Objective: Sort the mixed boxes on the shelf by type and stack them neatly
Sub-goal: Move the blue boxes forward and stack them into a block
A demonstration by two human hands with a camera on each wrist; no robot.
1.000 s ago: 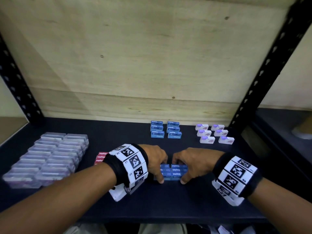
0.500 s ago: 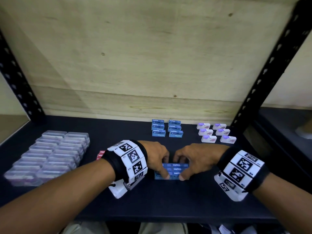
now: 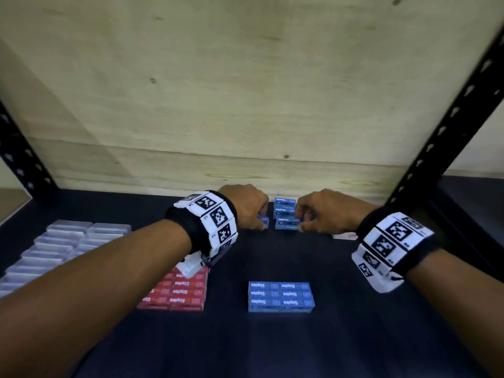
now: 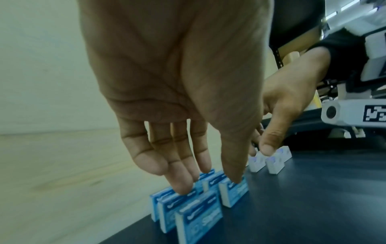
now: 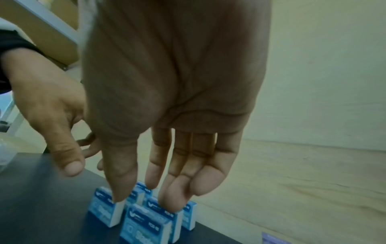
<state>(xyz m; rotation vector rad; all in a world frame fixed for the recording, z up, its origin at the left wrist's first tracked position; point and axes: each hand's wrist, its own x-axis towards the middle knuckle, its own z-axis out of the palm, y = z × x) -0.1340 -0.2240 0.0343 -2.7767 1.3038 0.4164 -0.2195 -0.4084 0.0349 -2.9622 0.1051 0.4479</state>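
A: From the head, what are the hands doing?
B: The left hand [image 3: 245,207] and right hand [image 3: 324,212] are reaching to the far blue boxes [image 3: 285,214] by the wooden back wall [image 3: 245,105]. A blue stack [image 3: 281,296] is lying nearer, red boxes [image 3: 180,291] to its left.

A: The left wrist?
B: Its fingers [image 4: 183,186] are hanging nearly straight, tips touching box tops [image 4: 188,204], gripping nothing.

A: The right wrist?
B: The same: fingertips [image 5: 169,203] are resting on the boxes [image 5: 146,219], uncurled.
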